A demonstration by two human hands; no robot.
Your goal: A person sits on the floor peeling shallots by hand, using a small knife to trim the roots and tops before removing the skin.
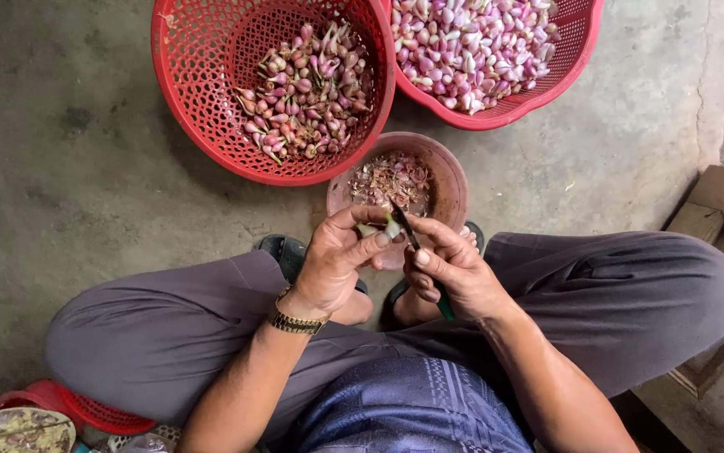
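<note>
Pale shallot point(390, 227) pinched in left hand point(334, 262); right hand point(454, 273) grips knife point(412, 239).

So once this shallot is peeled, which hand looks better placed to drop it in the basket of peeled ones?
Probably the left hand: it pinches the shallot, while the right hand grips the knife. The basket of peeled shallots sits up and to the right, though.

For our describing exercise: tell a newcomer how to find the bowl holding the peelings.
Start at the two red baskets at the top. Just below their meeting point, above the hands, sits a round brownish bowl. Unlike the perforated baskets, it is solid-walled, smaller, and holds dry scraps.
</note>
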